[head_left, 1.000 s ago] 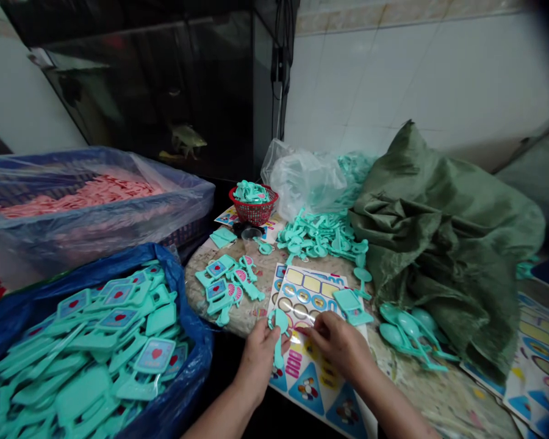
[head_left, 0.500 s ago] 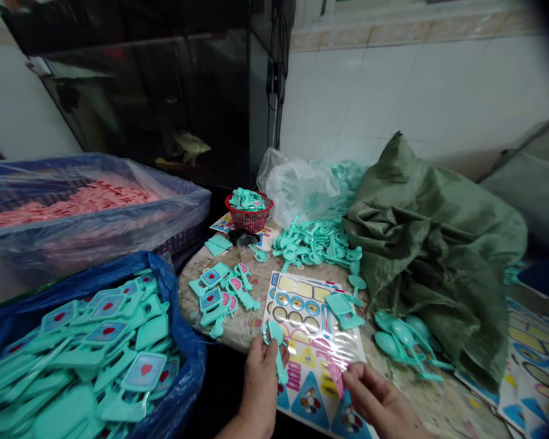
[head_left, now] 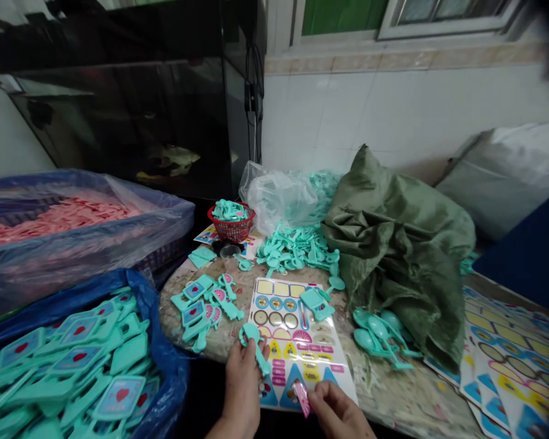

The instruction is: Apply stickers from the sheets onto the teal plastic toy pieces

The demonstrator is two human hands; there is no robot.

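Observation:
My left hand [head_left: 243, 381] is closed around a turquoise plastic toy piece [head_left: 256, 347] with a round head and a narrow handle. My right hand [head_left: 337, 410] pinches a pink fan-shaped sticker [head_left: 302, 399] between thumb and fingertips, just right of the left hand. Beneath both lies a printed sticker sheet [head_left: 320, 361] with round, triangular and oblong stickers. A turquoise square piece [head_left: 318, 303] rests on its upper right part. Left of the sheet is a small group of turquoise pieces [head_left: 196, 312], some bearing heart or pink fan stickers.
A blue-lined bin of turquoise heart-stickered pieces [head_left: 80, 360] stands at left, a crate of pink parts [head_left: 64, 221] behind it. On the table are a red basket [head_left: 232, 230], a turquoise heap [head_left: 297, 247], spoon-shaped pieces [head_left: 379, 332], a green sack [head_left: 407, 244] and more sticker sheets [head_left: 507, 353].
My view has tilted up and turned right. My right hand, with the pink sticker, has come nearer to the left hand. The left hand keeps its hold on the turquoise piece.

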